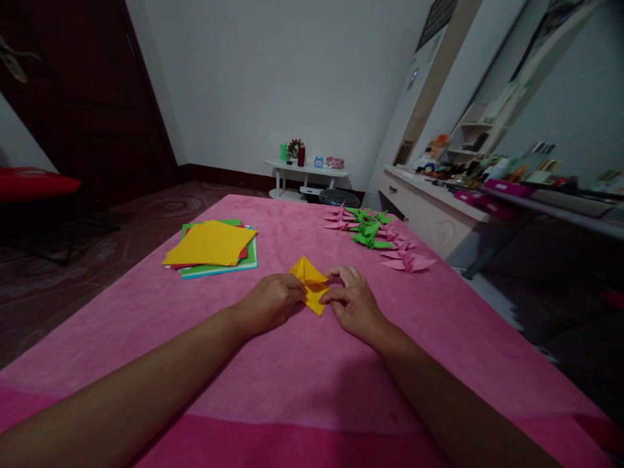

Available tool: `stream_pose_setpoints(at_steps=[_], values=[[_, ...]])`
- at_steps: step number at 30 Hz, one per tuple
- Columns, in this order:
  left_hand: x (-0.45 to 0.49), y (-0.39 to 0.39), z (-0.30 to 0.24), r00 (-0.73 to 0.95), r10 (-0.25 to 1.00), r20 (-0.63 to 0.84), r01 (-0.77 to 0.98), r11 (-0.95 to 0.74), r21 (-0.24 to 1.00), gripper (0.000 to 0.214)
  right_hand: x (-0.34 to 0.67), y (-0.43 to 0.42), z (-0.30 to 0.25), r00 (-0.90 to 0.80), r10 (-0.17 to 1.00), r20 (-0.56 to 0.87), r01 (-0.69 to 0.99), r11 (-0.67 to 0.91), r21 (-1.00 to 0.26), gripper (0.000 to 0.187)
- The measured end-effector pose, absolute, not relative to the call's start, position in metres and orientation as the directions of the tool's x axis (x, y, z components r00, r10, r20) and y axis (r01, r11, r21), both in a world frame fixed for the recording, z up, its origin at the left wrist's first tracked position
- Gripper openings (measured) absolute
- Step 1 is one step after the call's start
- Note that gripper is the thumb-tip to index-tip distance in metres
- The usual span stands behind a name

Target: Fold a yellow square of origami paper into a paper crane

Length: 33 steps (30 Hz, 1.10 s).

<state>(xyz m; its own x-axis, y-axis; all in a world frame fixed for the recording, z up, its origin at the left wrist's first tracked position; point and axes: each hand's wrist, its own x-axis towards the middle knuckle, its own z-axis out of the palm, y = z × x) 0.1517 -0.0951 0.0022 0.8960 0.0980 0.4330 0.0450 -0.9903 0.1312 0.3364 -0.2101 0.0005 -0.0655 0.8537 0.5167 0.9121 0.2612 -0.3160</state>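
Note:
A partly folded piece of yellow origami paper (312, 281) lies between my hands on the pink cloth, its creased top point facing away from me. My left hand (275, 298) is closed on its left edge, with the fingertips partly hidden. On the opposite side, my right hand (354, 299) grips the right corner between thumb and fingers, which are slightly bent. Further off to the left sits a stack of coloured paper sheets (207, 244), yellow on top, with green, red, white and blue edges showing below.
Folded green paper cranes (370, 234) and pink paper cranes (408, 259) cluster at the table's far right. The pink cloth (292, 377) covers the table. Beyond stand a small white shelf (312, 168), a cluttered dresser (433, 195) on the right and a red seat (36, 185) on the left.

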Motion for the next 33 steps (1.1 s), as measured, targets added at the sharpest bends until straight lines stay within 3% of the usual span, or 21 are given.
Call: stream_pose_setpoints(at_steps=[8, 20, 27, 30, 33], values=[[0.145, -0.104, 0.009, 0.921, 0.111, 0.374, 0.067, -0.989, 0.130, 0.026, 0.338, -0.209, -0.008, 0.032, 0.873, 0.486, 0.844, 0.237, -0.481, 0.028], [0.141, -0.111, 0.015, 0.933, 0.053, 0.357, 0.004, -0.991, 0.137, 0.026, 0.336, -0.210, -0.009, 0.049, 0.882, 0.468, 0.811, 0.239, -0.534, 0.022], [0.140, -0.110, 0.014, 0.947, 0.068, 0.314, 0.033, -0.993, 0.117, 0.026, 0.332, -0.214, -0.003, 0.028, 0.862, 0.507, 0.864, 0.234, -0.445, 0.018], [0.141, -0.110, 0.012, 0.937, 0.108, 0.331, 0.055, -0.984, 0.167, 0.026, 0.325, -0.220, 0.007, 0.023, 0.816, 0.578, 0.899, 0.235, -0.368, 0.021], [0.144, -0.108, 0.008, 0.917, 0.158, 0.366, 0.071, -0.968, 0.241, 0.026, 0.319, -0.224, 0.011, -0.045, 0.836, 0.546, 0.903, 0.268, -0.336, 0.020]])
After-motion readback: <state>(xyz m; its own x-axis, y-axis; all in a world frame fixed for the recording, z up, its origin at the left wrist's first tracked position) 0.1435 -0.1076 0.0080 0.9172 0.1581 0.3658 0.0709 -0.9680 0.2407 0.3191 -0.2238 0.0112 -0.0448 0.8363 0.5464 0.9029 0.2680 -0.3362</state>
